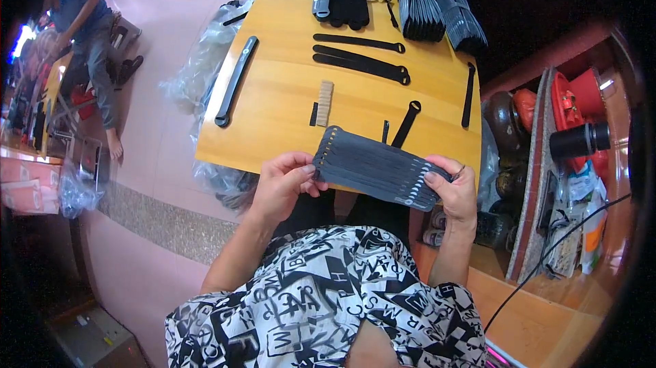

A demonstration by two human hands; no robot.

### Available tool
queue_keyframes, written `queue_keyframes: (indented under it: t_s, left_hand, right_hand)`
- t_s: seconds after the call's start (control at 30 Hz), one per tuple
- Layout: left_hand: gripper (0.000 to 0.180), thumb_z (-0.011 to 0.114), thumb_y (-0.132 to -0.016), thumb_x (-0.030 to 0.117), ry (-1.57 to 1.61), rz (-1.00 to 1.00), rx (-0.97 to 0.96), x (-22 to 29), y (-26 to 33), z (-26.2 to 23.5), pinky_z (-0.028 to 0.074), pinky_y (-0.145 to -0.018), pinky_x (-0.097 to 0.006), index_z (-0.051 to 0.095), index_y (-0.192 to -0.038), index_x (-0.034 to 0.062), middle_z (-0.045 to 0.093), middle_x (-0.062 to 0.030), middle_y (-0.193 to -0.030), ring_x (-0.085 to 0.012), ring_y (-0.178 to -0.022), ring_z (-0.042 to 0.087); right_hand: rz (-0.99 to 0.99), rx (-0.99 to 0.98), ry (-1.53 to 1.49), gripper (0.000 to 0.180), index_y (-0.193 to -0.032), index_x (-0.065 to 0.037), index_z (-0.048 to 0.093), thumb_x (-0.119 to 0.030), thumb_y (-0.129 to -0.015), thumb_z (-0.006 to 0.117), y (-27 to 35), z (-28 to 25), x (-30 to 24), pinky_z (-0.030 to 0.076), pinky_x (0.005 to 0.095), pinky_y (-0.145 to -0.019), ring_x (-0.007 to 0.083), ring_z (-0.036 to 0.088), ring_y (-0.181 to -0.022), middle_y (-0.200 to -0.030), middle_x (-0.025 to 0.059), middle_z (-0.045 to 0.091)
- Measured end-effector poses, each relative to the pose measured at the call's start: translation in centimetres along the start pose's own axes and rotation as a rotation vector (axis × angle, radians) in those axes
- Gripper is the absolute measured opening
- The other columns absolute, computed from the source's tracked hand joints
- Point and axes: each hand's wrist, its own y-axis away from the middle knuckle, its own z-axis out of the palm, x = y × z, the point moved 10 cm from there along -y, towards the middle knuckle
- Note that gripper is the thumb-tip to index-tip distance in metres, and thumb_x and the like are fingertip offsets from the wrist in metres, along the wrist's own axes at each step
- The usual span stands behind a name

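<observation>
A fanned stack of dark grey straps [376, 166], overlapping side by side, is held in front of my body at the table's near edge. Small holes line their rounded left ends, and pale marks run along the right ends. My left hand [283, 182] pinches the left end between thumb and fingers. At the opposite end my right hand [454, 192] grips the straps, thumb on top. Just beyond the stack lie a single black strap [406, 124], a short black strip [314, 114] and a ridged tan strip [325, 103].
On the yellow table [280, 74] lie loose black straps [362, 58], a long strap [236, 81] at left and another [469, 94] at right. Tied strap bundles [417, 6] sit at the back. Clear plastic bags [205, 60] hang left; a person [85, 19] sits farther left.
</observation>
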Motion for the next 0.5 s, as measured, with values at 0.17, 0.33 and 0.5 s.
queue_keyframes:
  t_s: [0.17,0.33,0.5]
  left_hand:
    - [0.010,0.057,-0.084,0.005,-0.046,-0.069,0.028,-0.9,-0.2,-0.3,0.050,-0.054,-0.023,0.061,-0.090,-0.0026,0.065,-0.0105,-0.077,-0.0167,-0.064,0.064]
    - [0.009,0.056,-0.083,0.003,-0.072,-0.083,0.040,-1.3,-0.2,-0.3,0.049,-0.054,-0.023,0.061,-0.088,-0.0022,0.065,-0.0093,-0.075,-0.0162,-0.063,0.064]
    - [0.011,0.056,-0.083,0.003,-0.128,-0.067,-0.005,-1.2,-0.2,0.3,0.049,-0.058,-0.023,0.061,-0.091,-0.0024,0.065,-0.0086,-0.077,-0.0143,-0.065,0.063]
  right_hand:
    - [0.013,-0.014,0.020,0.022,-0.101,0.006,0.063,-0.002,-0.081,0.065,0.1,0.2,0.0,0.048,0.0219,-0.072,0.0091,0.059,-0.077,-0.088,0.0050,0.066]
    - [-0.004,-0.031,0.052,0.021,-0.100,0.005,0.064,-0.001,-0.080,0.065,0.3,0.0,0.0,0.047,0.0224,-0.074,0.0092,0.059,-0.079,-0.089,0.0048,0.066]
    - [-0.017,-0.005,0.074,0.022,-0.100,0.006,0.063,-0.001,-0.080,0.064,0.6,-0.5,-0.6,0.047,0.0225,-0.074,0.0095,0.059,-0.080,-0.089,0.0051,0.066]
